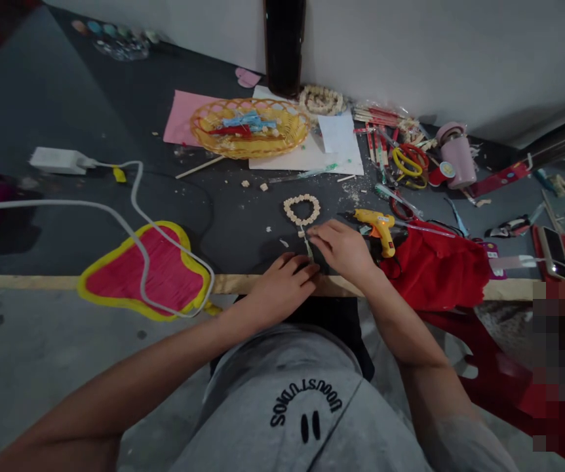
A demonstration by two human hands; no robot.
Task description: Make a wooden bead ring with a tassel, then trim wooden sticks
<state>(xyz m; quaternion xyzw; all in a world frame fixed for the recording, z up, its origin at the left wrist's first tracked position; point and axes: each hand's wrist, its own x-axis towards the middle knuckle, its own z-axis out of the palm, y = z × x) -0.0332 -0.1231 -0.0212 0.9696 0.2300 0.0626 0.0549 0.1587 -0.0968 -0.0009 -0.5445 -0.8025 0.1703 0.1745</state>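
Observation:
A small heart-shaped loop of pale wooden beads [288, 211] lies on the dark table in front of me. From its lower point a thin cord [308, 248] with one bead [301, 233] runs toward the table's front edge. My right hand [344, 252] is closed in a pinch at the cord, just beside that bead. Lower down, at the edge, my left hand [285, 285] has its fingers curled over the cord's lower end; the tips are partly hidden. A yellow glue gun [377, 226] lies right of my right hand.
A yellow woven basket [198, 141] with blue and red pieces stands behind the beads. Left are a pink-and-yellow flat shape [125, 278] and white cable [110, 211]. Red cloth [434, 269], scissors [408, 162] and a pink bottle [458, 160] lie right. Another person's red clothing [503, 373] shows.

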